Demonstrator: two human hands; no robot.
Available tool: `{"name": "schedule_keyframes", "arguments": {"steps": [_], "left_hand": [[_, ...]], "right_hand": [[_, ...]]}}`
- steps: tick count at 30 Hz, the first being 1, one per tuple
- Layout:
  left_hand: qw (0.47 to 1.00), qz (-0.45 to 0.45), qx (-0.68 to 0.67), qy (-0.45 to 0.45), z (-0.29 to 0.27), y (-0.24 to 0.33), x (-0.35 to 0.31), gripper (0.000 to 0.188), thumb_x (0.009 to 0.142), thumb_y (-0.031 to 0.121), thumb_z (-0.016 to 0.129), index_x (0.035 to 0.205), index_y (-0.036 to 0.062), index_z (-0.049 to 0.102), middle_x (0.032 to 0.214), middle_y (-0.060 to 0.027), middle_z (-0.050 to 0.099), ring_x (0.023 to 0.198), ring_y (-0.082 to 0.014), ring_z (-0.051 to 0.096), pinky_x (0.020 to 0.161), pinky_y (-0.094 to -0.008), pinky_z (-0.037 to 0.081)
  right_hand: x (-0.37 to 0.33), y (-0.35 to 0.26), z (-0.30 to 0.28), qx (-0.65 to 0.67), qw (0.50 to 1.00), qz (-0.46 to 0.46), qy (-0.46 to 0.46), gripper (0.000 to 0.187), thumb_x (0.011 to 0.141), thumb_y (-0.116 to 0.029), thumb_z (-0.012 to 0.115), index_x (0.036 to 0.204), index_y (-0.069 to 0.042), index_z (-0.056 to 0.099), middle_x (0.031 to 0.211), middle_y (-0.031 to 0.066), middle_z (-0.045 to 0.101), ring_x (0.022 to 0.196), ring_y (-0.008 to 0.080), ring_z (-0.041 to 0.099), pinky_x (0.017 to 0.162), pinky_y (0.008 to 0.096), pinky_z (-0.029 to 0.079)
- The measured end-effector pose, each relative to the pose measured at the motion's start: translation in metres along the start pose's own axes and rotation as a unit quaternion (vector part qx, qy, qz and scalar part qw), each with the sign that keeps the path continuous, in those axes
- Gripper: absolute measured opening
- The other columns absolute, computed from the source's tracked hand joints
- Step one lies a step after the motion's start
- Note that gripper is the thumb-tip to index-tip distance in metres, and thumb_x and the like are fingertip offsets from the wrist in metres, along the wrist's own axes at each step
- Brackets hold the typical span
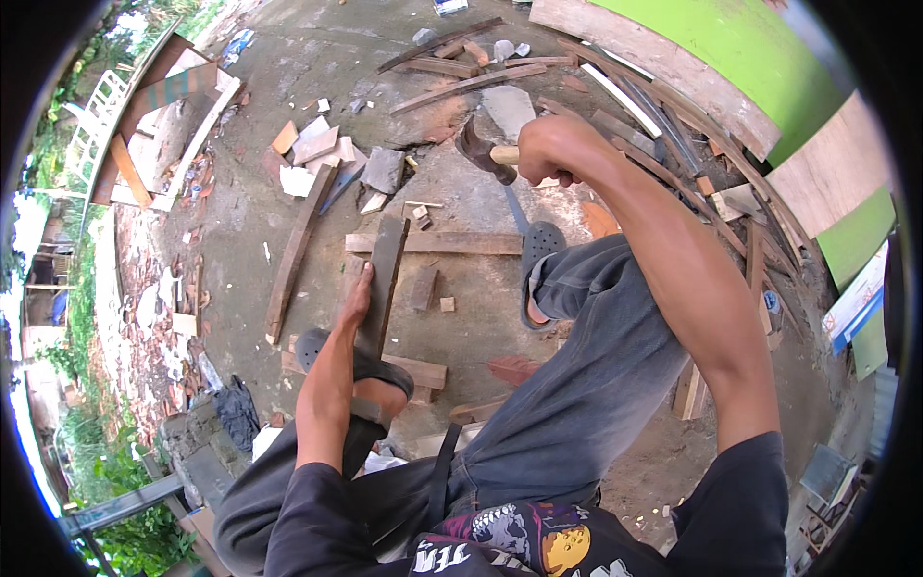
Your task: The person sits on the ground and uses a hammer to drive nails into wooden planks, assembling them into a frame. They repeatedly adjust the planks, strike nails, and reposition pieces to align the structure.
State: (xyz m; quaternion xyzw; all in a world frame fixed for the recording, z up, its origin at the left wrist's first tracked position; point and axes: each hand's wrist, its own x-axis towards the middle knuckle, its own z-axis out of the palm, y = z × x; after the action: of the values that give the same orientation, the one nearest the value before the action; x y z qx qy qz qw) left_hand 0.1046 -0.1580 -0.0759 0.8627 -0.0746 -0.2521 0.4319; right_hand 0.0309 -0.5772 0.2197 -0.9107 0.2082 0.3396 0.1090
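Observation:
My right hand (pixel 556 150) is raised and closed around the light wooden handle of a claw hammer (pixel 478 154), its dark metal head pointing left. My left hand (pixel 356 296) grips the left edge of a short dark wooden plank (pixel 386 274), which slants up between my feet. The plank's upper end meets a long wooden beam (pixel 452 243) lying crosswise on the ground. Closer to me, another wooden piece (pixel 423 372) lies under the plank's lower end, beside my left clog (pixel 385 373). Between them sit a wood block (pixel 424 288) and a small light cube (pixel 447 304).
A long timber (pixel 300 255) lies on the left, near broken boards and a stone slab (pixel 384 170). Behind the hammer, a saw blade (pixel 516 209) lies near my right clog (pixel 544 242). Curved timber strips (pixel 673 183) and green panels (pixel 731 43) line the right side.

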Motion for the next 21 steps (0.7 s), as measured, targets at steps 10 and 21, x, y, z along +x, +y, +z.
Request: {"name": "schedule_keyframes", "arguments": {"steps": [10,21], "left_hand": [[0.995,-0.027,0.08,0.059,-0.033,0.003,0.008,0.083,0.104,0.062,0.029,0.128,-0.0119,0.057,0.124,-0.0289,0.064,0.121,-0.0357,0.059,0.103,-0.0397,0.041],[0.959,-0.091,0.251,0.097,-0.024,0.003,0.003,0.097,0.084,0.078,0.054,0.134,-0.0057,0.055,0.118,-0.0326,0.065,0.116,-0.0442,0.061,0.097,-0.0474,0.049]], "right_hand": [[0.013,-0.025,-0.018,0.022,0.998,-0.032,0.043,0.02,0.084,-0.018,0.069,0.093,0.0,0.071,0.076,0.0119,0.068,0.063,0.0217,0.064,0.056,0.038,0.052],[0.046,-0.04,-0.017,-0.007,1.0,-0.018,0.019,0.025,0.087,-0.018,0.068,0.088,0.007,0.067,0.066,0.0139,0.063,0.054,0.0218,0.059,0.05,0.0391,0.049]]}}
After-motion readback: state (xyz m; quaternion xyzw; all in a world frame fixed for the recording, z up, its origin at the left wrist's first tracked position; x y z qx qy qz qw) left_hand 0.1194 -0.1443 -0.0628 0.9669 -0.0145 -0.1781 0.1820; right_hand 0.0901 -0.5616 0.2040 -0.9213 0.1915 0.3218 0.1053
